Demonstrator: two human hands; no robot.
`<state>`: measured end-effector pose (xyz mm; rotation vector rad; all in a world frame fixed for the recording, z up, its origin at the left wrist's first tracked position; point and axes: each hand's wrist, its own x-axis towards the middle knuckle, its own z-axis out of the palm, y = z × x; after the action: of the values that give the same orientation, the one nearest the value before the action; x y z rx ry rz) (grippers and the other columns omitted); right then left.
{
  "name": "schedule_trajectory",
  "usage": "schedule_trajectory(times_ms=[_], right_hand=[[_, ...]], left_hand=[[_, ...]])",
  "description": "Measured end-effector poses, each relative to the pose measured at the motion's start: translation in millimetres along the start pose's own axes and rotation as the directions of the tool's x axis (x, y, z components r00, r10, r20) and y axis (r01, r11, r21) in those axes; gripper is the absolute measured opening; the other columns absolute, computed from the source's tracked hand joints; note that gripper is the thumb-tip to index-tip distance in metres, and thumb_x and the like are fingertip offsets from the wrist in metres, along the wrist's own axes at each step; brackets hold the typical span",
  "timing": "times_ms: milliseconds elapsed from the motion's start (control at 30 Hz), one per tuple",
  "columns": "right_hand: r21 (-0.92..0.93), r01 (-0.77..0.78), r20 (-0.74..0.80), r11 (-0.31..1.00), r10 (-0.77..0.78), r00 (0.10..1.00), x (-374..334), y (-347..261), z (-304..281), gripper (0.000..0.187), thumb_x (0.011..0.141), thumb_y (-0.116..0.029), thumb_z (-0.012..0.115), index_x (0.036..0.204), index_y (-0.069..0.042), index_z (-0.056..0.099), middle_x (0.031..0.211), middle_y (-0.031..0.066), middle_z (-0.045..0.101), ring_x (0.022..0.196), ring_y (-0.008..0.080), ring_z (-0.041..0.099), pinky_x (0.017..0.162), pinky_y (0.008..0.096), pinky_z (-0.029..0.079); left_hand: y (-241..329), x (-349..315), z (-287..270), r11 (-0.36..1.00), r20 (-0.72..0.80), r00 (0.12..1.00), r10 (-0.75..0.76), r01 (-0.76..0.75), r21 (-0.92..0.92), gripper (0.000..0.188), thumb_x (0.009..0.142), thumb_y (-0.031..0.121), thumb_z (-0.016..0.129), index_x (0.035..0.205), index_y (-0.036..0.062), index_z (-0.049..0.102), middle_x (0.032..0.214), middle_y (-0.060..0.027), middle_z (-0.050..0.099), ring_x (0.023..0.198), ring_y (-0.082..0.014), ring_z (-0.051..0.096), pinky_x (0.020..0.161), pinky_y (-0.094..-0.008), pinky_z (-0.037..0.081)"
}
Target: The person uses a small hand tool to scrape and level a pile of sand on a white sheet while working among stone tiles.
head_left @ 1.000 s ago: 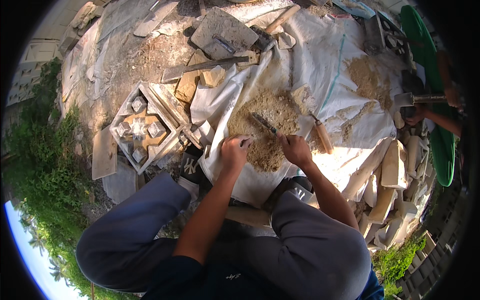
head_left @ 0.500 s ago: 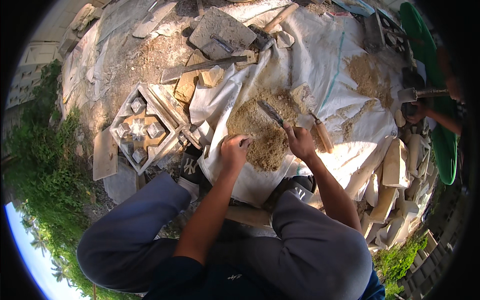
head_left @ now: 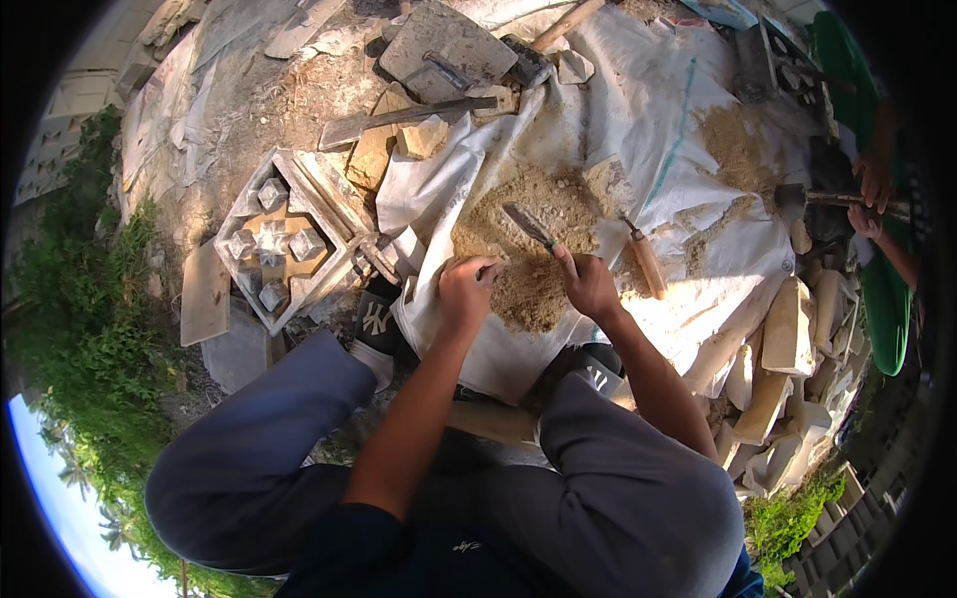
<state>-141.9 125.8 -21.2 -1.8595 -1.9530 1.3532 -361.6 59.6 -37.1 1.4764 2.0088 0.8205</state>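
Observation:
My right hand (head_left: 592, 286) grips a narrow, dark-bladed trowel (head_left: 528, 222), its blade slanting up and left over a heap of damp, sandy mix (head_left: 533, 299). My left hand (head_left: 469, 296) is curled at the heap's left edge, thumb and fingers drawn together. Whatever it may hold is too hidden to make out. Under the heap spreads a white woven sheet (head_left: 439, 189). Just right of the heap lies a second trowel with a wooden handle (head_left: 648, 267), its broad blade coated with the mix.
At left sits a square wooden frame (head_left: 334, 254) with a star and small blocks inside. A stone slab (head_left: 449, 50), a hammer (head_left: 526, 62) and a long flat bar (head_left: 409, 118) lie beyond. Broken stone pieces (head_left: 788, 329) pile up right; a co-worker's hands (head_left: 872, 199) hold a tool handle.
My right hand and the trowel have shifted slightly left; my left hand stays nearly in place. At the far right, the co-worker's hands have moved up, with both now at the tool handle.

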Motion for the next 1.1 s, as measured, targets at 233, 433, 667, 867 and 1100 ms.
schedule_trajectory(times_ms=[233, 433, 667, 867, 1100], right_hand=[[0.028, 0.107, 0.005, 0.994, -0.107, 0.994, 1.5, -15.2, -6.3, 0.069, 0.107, -0.054, 0.051, 0.073, 0.005, 0.066, 0.064, 0.0290, 0.061, 0.068, 0.0492, 0.066, 0.065, 0.0554, 0.050], [-0.161, -0.040, 0.050, 0.986, 0.048, 0.998, 12.5, -9.3, 9.6, 0.065, 0.105, -0.060, 0.049, 0.089, -0.002, 0.076, 0.075, 0.0286, 0.068, 0.084, 0.0519, 0.069, 0.080, 0.0555, 0.055], [-0.072, -0.065, 0.133, 0.995, 0.074, 0.988, -10.5, -20.8, 4.5, 0.070, 0.104, -0.066, 0.043, 0.094, -0.006, 0.077, 0.087, 0.0302, 0.071, 0.090, 0.0511, 0.070, 0.084, 0.0579, 0.054], [-0.167, -0.075, 0.021, 0.983, 0.080, 0.997, -3.2, -1.2, 1.8, 0.073, 0.104, -0.064, 0.046, 0.081, 0.000, 0.073, 0.076, 0.0310, 0.067, 0.081, 0.0527, 0.068, 0.078, 0.0602, 0.052], [-0.077, -0.230, -0.175, 0.970, 0.214, 0.961, 2.4, 35.9, 2.6, 0.073, 0.106, -0.059, 0.047, 0.078, 0.004, 0.072, 0.075, 0.0340, 0.066, 0.080, 0.0558, 0.066, 0.076, 0.0611, 0.052]], left_hand=[[-4.5, -3.3, -5.6, 0.999, 0.021, 0.999, -0.041, 0.040, 0.027, 0.009, 0.084, 0.008, 0.080, 0.092, 0.0057, 0.079, 0.090, -0.0112, 0.078, 0.089, -0.0335, 0.071, 0.083, -0.0432, 0.055], [-5.8, -3.1, 0.2, 0.999, 0.031, 0.999, -0.041, 0.040, 0.023, 0.011, 0.082, 0.009, 0.081, 0.093, 0.0065, 0.079, 0.092, -0.0133, 0.077, 0.092, -0.0355, 0.070, 0.085, -0.0441, 0.054], [-4.4, -2.0, 2.0, 0.999, 0.006, 0.999, -0.046, 0.047, -0.018, 0.012, 0.083, 0.011, 0.081, 0.094, 0.0067, 0.079, 0.092, -0.0137, 0.077, 0.092, -0.0353, 0.070, 0.085, -0.0450, 0.054], [-8.4, -2.8, -4.0, 0.998, -0.020, 0.999, 0.031, -0.030, 0.058, 0.012, 0.083, 0.009, 0.083, 0.093, 0.0039, 0.079, 0.088, -0.0146, 0.077, 0.081, -0.0320, 0.073, 0.076, -0.0393, 0.056], [-3.0, -2.5, 3.5, 1.000, -0.007, 1.000, -0.005, 0.004, -0.019, 0.014, 0.083, 0.010, 0.083, 0.094, 0.0033, 0.079, 0.091, -0.0138, 0.078, 0.083, -0.0303, 0.074, 0.076, -0.0384, 0.057]])
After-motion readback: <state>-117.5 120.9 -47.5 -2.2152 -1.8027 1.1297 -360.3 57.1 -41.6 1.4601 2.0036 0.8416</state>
